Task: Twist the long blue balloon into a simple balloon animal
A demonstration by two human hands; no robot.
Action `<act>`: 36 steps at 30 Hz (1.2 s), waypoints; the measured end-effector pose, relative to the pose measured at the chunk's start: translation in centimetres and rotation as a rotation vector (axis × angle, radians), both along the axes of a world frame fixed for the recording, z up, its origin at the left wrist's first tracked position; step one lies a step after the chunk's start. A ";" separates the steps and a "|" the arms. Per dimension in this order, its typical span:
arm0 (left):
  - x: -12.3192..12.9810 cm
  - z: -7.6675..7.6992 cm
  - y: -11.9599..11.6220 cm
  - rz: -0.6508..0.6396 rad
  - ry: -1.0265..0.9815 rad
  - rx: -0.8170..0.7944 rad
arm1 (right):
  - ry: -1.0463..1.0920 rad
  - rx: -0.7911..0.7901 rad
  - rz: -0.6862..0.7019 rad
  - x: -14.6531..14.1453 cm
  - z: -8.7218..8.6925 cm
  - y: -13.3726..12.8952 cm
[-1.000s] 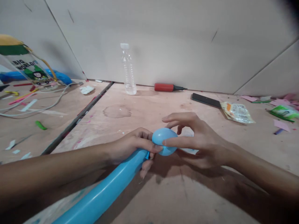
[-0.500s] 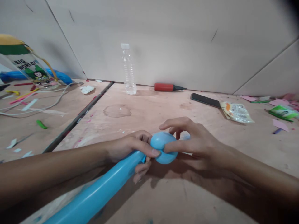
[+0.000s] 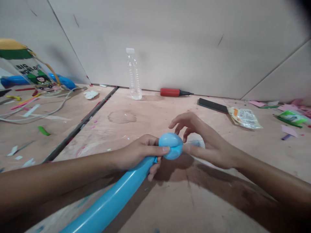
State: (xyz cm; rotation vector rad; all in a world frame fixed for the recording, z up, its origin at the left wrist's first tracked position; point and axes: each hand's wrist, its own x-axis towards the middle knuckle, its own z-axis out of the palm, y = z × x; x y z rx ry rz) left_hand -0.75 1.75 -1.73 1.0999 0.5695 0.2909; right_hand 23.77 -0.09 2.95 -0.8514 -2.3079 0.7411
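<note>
A long light-blue balloon [image 3: 114,197] runs from the bottom edge up to the centre, where it ends in a rounded, folded bulge. My left hand [image 3: 143,152] is wrapped round the balloon just below that bulge, its thumb pressed on the bulge's lower left side. Beside the bulge on the right is my right hand [image 3: 206,139], fingers curved and spread apart, with nothing held between them. Its thumb tip is close to the bulge; whether they touch I cannot tell. A small blue balloon tip sticks out under my left thumb.
On the pinkish table [image 3: 150,113] stand a clear bottle [image 3: 134,77] and, by the wall, a red pump [image 3: 170,92]. A black phone [image 3: 212,105] and a plastic packet [image 3: 244,118] lie right. A printed bag [image 3: 36,71], white cable and scraps are left.
My right hand has come off the bulge and opened, moving slightly up and right. The bulge has turned a little and shifted slightly up, still in my left hand.
</note>
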 end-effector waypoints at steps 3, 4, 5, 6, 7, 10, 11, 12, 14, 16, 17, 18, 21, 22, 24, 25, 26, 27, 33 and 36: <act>0.1 0.3 -0.5 0.008 0.062 0.070 | -0.064 -0.201 -0.049 -0.3 0.0 0.2; 0.2 0.4 -0.7 0.007 0.072 0.085 | -0.098 -0.256 -0.021 -0.4 0.0 0.2; 0.2 0.5 -0.8 0.002 0.083 0.097 | -0.118 -0.304 0.015 -0.5 0.0 0.3; 0.2 0.6 -1.0 -0.006 0.095 0.108 | -0.122 -0.349 0.036 -0.6 0.0 0.3; 0.2 0.8 -1.1 -0.019 0.108 0.116 | -0.120 -0.387 0.042 -0.7 0.0 0.4; 0.2 1.1 -1.6 -0.049 0.149 0.178 | -0.136 -0.416 -0.002 -1.2 -0.2 0.1; 0.3 1.2 -1.7 -0.046 0.169 0.206 | -0.139 -0.399 -0.023 -1.4 -0.3 0.0; 0.3 1.2 -1.9 -0.038 0.189 0.230 | -0.141 -0.371 -0.045 -1.6 -0.4 -0.2; 0.4 1.2 -2.1 -0.019 0.220 0.252 | -0.150 -0.287 -0.106 -2.0 -0.7 -0.6; 0.5 1.2 -2.4 -0.006 0.234 0.248 | -0.168 -0.186 -0.165 -2.3 -1.0 -1.0; 0.5 1.2 -2.5 0.001 0.237 0.247 | -0.175 -0.139 -0.187 -2.4 -1.2 -1.1; 0.5 1.2 -2.6 0.008 0.241 0.249 | -0.182 -0.099 -0.203 -2.5 -1.3 -1.2; 0.6 1.3 -2.7 0.030 0.261 0.256 | -0.202 -0.005 -0.219 -2.6 -1.8 -1.2; 0.6 1.3 -2.7 0.038 0.262 0.243 | -0.201 0.020 -0.220 -2.6 -1.9 -1.2; 0.5 1.3 -2.5 0.052 0.238 0.203 | -0.188 0.016 -0.204 -2.5 -1.9 -1.1; 0.5 1.2 -2.4 0.052 0.212 0.182 | -0.174 -0.013 -0.194 -2.5 -1.9 -1.1; 0.5 1.1 -2.2 0.053 0.182 0.163 | -0.151 -0.042 -0.196 -2.5 -1.8 -1.0; 0.5 0.9 -2.0 0.063 0.148 0.149 | -0.120 -0.049 -0.207 -2.4 -1.6 -1.0; 0.9 0.6 -1.4 0.318 0.025 0.232 | 0.144 0.618 -0.208 -2.3 -2.1 -1.9; 1.0 1.1 -1.5 0.458 0.074 0.296 | 0.054 0.639 -0.124 -3.0 -3.3 -2.7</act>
